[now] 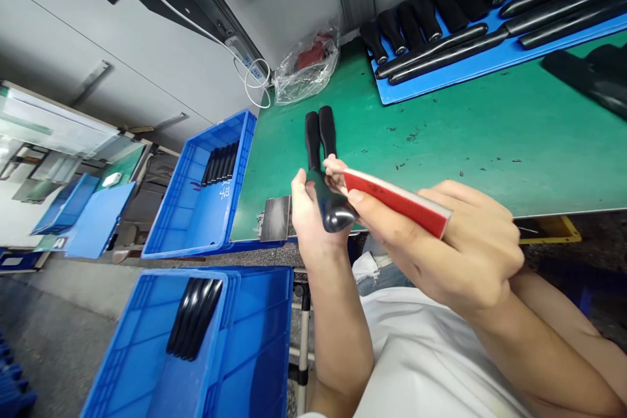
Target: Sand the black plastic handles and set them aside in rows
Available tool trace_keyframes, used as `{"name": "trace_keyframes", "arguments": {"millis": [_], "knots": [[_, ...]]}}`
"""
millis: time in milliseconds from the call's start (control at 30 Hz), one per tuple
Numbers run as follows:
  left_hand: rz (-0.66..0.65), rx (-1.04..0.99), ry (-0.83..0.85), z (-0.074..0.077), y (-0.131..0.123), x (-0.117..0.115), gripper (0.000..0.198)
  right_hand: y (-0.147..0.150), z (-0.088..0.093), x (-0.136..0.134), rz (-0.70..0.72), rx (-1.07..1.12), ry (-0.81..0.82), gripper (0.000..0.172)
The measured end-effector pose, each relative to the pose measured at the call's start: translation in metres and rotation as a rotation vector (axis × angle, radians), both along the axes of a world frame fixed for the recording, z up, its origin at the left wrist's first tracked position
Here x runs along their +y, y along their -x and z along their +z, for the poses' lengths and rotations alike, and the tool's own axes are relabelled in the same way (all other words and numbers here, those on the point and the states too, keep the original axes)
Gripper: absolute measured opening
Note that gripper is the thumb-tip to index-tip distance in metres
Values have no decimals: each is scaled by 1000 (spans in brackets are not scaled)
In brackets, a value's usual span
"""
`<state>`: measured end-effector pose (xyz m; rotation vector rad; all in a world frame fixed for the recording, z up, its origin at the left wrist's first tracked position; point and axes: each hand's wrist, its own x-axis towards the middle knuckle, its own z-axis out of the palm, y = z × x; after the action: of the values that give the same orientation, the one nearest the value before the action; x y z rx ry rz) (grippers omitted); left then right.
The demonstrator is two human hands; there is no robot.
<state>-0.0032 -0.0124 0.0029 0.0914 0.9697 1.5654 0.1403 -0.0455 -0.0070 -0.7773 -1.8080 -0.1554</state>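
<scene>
My left hand (313,225) is wrapped round a glossy black handle-like part (337,210), its rounded end pointing toward me. In my right hand (441,241) is a flat strip (396,201) with a red face and a pale edge, held at a slant. The strip's far end and my right fingertips are close against the black part; whether the strip touches it I cannot tell. Just beyond my left hand, two matte black handles (319,134) lie side by side on the green table (441,144). A dark flat plate (275,218) lies at the table's left edge.
A blue sheet (392,93) at the back right bears several black parts. Blue bins with black parts stand left of the table (196,241) and below it (122,353). A clear plastic bag (306,75) sits at the back, beside a white cable (196,23).
</scene>
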Motion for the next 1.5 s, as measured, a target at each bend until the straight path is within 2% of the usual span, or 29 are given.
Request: {"name": "trace_keyframes", "arguments": {"millis": [67,133,200,267,367,433,500,633,800,933,1000,1100,1133,1167,1267,1367,1467,1500], "knots": [[-76,-212,-45,10,-3,-9,43,-3,3,4,16,-77,-107,18],[-113,-407,-107,17,-2,-19,33,-6,1,5,102,-67,-57,20],[-74,-457,-174,21,2,-27,25,-9,-4,2,197,121,176,17],[-23,-411,-228,22,6,-30,23,-11,-9,-3,303,445,460,19],[10,-327,-252,21,7,-29,24,-10,-16,-11,573,831,810,16],[-11,-309,-236,20,5,-27,24,-7,-19,-13,758,907,975,13],[-70,-357,-232,19,4,-26,23,-4,-20,-14,856,912,1055,13],[-128,-452,-276,17,2,-26,18,-3,-20,-13,879,904,1062,11],[-64,-222,-288,19,-3,-29,23,-4,-16,-12,905,862,1049,13],[-63,-179,-255,21,-5,-29,32,-3,-12,-11,978,831,1059,17],[-82,-190,-267,20,-5,-29,32,-4,-7,-12,1121,644,1092,21],[-85,-216,-312,18,-3,-29,31,-7,2,-13,1515,110,1158,27],[-78,-222,-321,17,-2,-29,31,-7,5,-13,1586,30,1153,28],[-75,-224,-318,16,-1,-29,31,-8,7,-12,1585,53,1143,29],[-64,-222,-275,15,0,-29,31,-5,6,-11,1468,193,1086,30],[-66,-280,-301,15,1,-28,32,-1,0,-10,1605,52,1022,28],[-110,-362,-293,13,-1,-28,34,0,-7,-5,1502,246,1092,30],[-118,-384,-290,13,-3,-28,35,0,-8,-4,1495,247,1107,31]]}}
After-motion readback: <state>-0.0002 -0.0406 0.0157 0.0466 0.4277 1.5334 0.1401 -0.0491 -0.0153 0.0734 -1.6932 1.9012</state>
